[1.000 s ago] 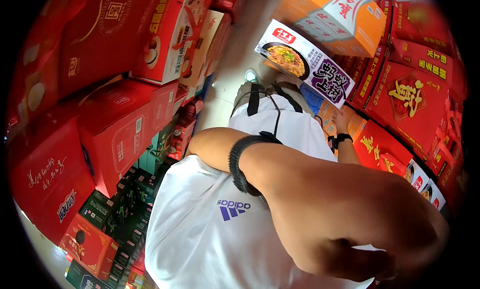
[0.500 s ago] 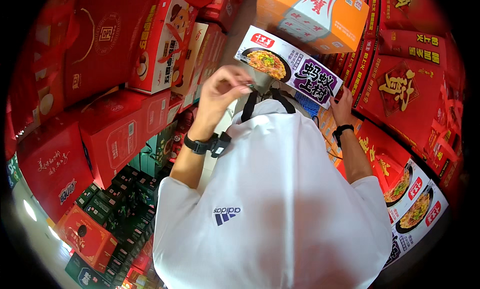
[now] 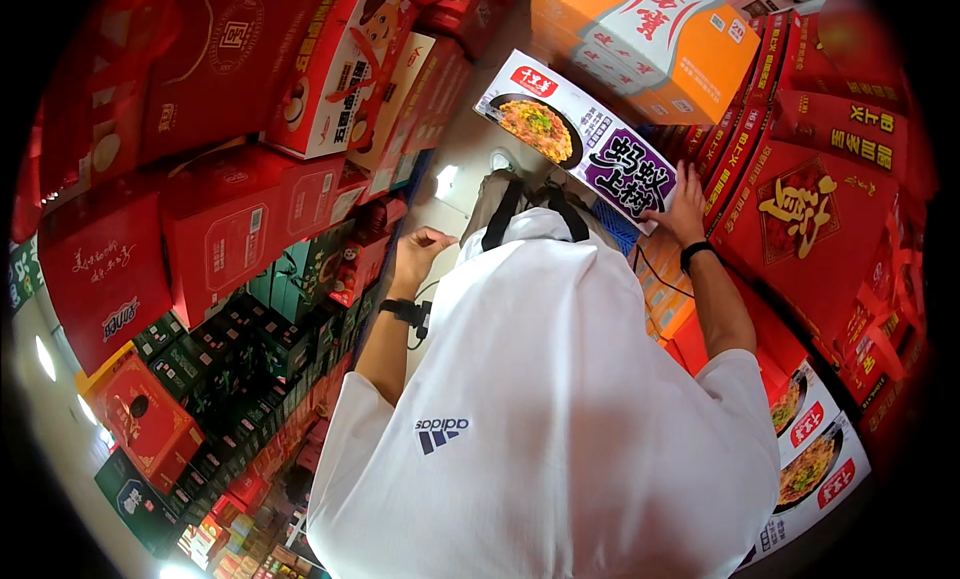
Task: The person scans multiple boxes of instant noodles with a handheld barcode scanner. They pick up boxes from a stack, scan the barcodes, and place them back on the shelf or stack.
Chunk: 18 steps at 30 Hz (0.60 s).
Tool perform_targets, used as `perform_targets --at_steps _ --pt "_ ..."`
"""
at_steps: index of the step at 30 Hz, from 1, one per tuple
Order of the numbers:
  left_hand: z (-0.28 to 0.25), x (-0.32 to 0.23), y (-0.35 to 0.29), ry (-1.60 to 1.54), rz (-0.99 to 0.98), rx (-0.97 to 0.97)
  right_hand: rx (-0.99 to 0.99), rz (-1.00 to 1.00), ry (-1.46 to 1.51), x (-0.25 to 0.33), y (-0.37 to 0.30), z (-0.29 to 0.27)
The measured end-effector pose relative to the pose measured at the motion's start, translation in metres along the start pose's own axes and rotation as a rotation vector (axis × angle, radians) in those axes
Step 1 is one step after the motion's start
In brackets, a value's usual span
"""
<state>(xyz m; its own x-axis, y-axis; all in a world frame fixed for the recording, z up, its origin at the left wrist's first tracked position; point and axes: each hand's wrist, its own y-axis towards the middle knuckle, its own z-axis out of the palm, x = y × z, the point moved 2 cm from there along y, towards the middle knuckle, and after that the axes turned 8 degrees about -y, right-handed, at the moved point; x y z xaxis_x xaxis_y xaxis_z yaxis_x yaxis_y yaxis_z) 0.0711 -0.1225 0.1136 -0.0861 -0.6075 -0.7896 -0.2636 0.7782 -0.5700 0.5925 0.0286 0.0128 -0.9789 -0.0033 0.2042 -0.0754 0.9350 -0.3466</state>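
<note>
A long white carton (image 3: 575,139) with a noodle dish pictured on it and a purple printed panel lies slantwise ahead of me. At its right end is my right hand (image 3: 680,214), thumb at the near edge and fingers wrapped round the corner. Low on the left, away from the carton, my left hand (image 3: 427,251) has its fingers pinched together; whatever is between them is too small to make out. An orange and white box (image 3: 650,44) stands just beyond the carton.
Red gift boxes (image 3: 800,204) are piled along the right, with more noodle cartons (image 3: 810,469) near my right elbow. Stacked red boxes (image 3: 215,219) line the left, above rows of dark green boxes (image 3: 200,364). Pale floor (image 3: 455,184) shows between. A black cable (image 3: 660,279) hangs below my right hand.
My left hand has dropped down and back from near the carton's left end, still pinched. My right hand stays at the carton's right end, and the view has shifted slightly.
</note>
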Motion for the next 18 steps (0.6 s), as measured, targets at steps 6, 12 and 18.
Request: perform_targets --at_steps 6,12,18 --pt "-0.023 0.06 -0.007 0.226 -0.145 -0.007 -0.142 0.424 0.622 -0.056 0.018 0.066" --pt "-0.051 0.118 0.011 0.098 -0.342 0.026 -0.165 0.494 0.696 -0.065 0.001 0.106" --pt "-0.045 0.124 0.103 0.185 -0.42 0.225 -0.256 0.264 0.438 -0.031 -0.02 0.065"
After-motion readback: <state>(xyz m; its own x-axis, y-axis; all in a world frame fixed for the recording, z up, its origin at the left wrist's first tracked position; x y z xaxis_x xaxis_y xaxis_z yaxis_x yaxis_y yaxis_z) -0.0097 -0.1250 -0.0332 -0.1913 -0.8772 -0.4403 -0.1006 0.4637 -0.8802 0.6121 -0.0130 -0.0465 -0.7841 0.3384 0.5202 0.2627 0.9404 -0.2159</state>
